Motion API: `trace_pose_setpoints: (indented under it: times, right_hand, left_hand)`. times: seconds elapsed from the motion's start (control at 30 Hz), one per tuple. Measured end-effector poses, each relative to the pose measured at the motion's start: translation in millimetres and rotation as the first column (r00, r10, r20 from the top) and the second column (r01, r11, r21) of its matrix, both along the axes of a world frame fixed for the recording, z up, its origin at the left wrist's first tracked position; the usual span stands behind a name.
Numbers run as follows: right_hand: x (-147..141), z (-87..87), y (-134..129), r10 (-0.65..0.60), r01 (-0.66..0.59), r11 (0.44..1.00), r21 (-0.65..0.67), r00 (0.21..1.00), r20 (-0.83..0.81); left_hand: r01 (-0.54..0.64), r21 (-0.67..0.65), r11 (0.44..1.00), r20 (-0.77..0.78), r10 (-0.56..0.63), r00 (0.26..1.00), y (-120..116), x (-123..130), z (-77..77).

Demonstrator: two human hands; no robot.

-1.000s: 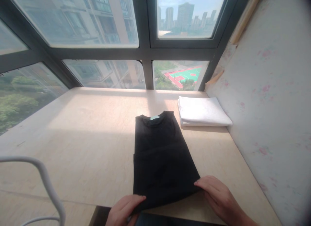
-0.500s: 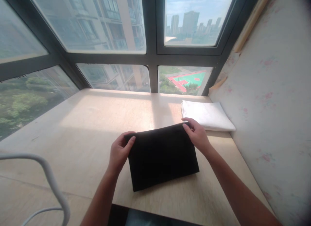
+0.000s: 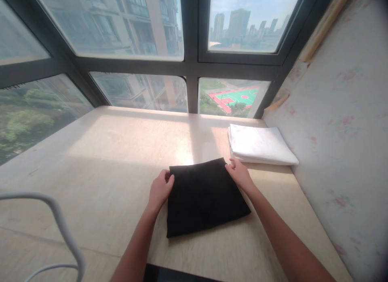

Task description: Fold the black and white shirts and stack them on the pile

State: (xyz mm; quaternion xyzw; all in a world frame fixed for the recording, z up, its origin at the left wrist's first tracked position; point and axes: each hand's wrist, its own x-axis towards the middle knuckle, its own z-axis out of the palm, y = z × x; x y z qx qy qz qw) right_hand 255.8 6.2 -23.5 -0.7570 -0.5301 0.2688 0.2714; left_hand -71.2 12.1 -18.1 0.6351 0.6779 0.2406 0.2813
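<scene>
A folded black cloth (image 3: 206, 201) lies on the pale wooden board, its near edge low in the view and slightly tilted. At its upper left edge, my left hand (image 3: 162, 187) is closed, thumb and curled fingers at the fabric's side. My right hand (image 3: 239, 174) pinches at the upper right edge, its fingertips close to the corner. Just beyond my right hand rests a folded white cloth (image 3: 257, 142), apart from the black one.
Pale wooden board (image 3: 121, 152) spreads out to the windows. A grey window frame (image 3: 190, 67) borders the far side, and a flowered wall (image 3: 339, 152) stands on the right. A white curved tube (image 3: 60, 217) occupies the lower left. Something dark (image 3: 176, 274) shows at the bottom edge.
The black cloth's far edge has come down onto the board. Both hands have lowered and drawn closer together, shifting to the cloth's sides. The view has tilted slightly.
</scene>
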Motion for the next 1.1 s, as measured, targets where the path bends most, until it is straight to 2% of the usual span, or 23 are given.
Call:
trace_pose_setpoints:
  times: [0.17, 0.4, 0.53, 0.67, 0.8, 0.87, 0.97, 1.03, 1.1]
  right_hand:
    - [-1, 0.4, 5, 0.042, -0.041, 0.999, 0.011, 0.998, -0.046]
    - [-10, -24.7, -3, 0.101, -0.065, 0.986, 0.153, 0.965, -0.241]
    - [-10, -26.1, -3, 0.076, -0.035, 0.985, 0.167, 0.966, -0.246]
    - [-10, -18.4, -7, 0.030, 0.003, 0.977, 0.212, 0.988, -0.153]
    - [-9, -9.4, -16, 0.010, -0.036, 0.986, 0.160, 0.987, 0.161]
    - [-8, -3.2, -21, 0.018, -0.033, 0.998, 0.048, 0.957, 0.288]
    - [-8, 5.3, -25, 0.047, -0.004, 0.992, -0.123, 0.936, 0.350]
    - [-10, 7.5, -29, 0.062, -0.004, 0.986, -0.169, 0.940, 0.336]
    - [-13, 6.0, -34, 0.079, -0.030, 0.987, -0.160, 0.948, 0.308]
  left_hand:
    - [-0.042, 0.031, 0.999, -0.080, 0.045, 0.996, -2, 8, -0.7]
    - [-0.052, 0.121, 0.991, -0.180, 0.073, 0.981, -12, 13, -10.2]
    - [-0.049, 0.142, 0.989, -0.177, 0.074, 0.981, -12, 12, -12.6]
    - [-0.042, 0.149, 0.988, -0.147, 0.064, 0.987, -11, 9, -13.7]
    - [-0.001, 0.245, 0.970, -0.221, 0.057, 0.974, -20, 9, -7.2]
    - [-0.016, 0.199, 0.980, -0.275, 0.071, 0.959, -27, 9, -0.7]
    - [-0.107, -0.030, 0.994, -0.226, 0.097, 0.969, -37, 7, 6.4]
    - [-0.131, -0.146, 0.981, -0.143, 0.110, 0.984, -42, 5, 6.9]
    - [-0.123, -0.204, 0.971, -0.049, 0.115, 0.992, -47, 2, 5.5]
